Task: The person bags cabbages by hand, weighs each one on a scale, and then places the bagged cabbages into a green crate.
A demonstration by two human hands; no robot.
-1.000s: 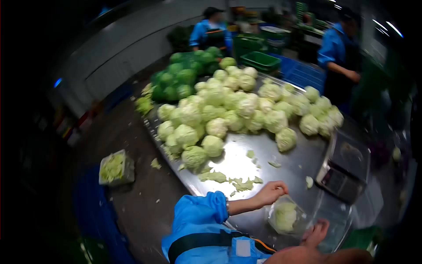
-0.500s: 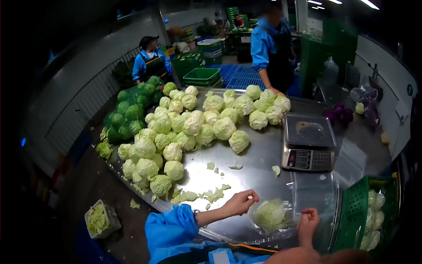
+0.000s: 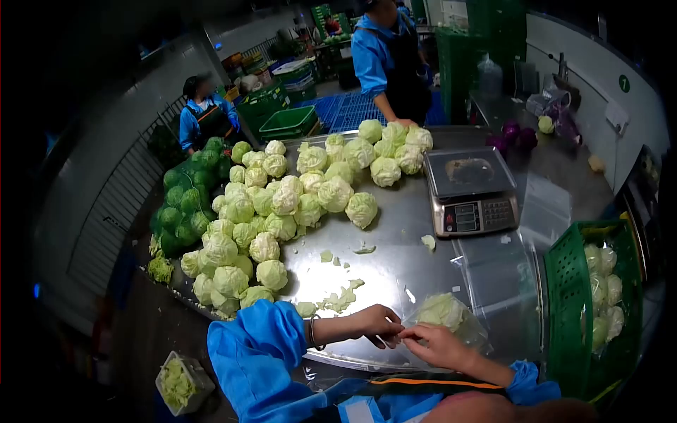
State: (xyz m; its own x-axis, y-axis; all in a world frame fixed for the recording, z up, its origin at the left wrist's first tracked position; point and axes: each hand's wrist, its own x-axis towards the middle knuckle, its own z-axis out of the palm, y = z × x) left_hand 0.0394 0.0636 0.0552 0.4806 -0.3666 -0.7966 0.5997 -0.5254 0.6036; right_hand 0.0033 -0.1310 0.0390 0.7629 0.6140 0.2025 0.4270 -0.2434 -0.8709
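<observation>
A cabbage in a clear plastic bag [image 3: 446, 314] lies on the metal table near its front edge. My left hand [image 3: 379, 325] is just left of it, fingers bent and pinched together. My right hand [image 3: 436, 345] is in front of the bagged cabbage, its thumb and fingertips meeting those of my left hand. Whatever is between the fingertips is too small to make out. Trimmed leaf pieces [image 3: 340, 299] are scattered beyond my left hand. Many loose cabbages [image 3: 284, 201] are heaped across the table's left and far side.
A weighing scale [image 3: 471, 190] stands beyond the bagged cabbage. Flat clear bags [image 3: 486, 264] lie right of centre. At the right is a green crate [image 3: 572, 282] of wrapped cabbages, at the lower left a bin [image 3: 199, 374] of leaves. Net sacks [image 3: 185, 204] and two people stand beyond.
My hands were apart on either side of the bagged cabbage; my right hand has moved left to meet my left hand. The view has shifted, with the table scene appearing further left.
</observation>
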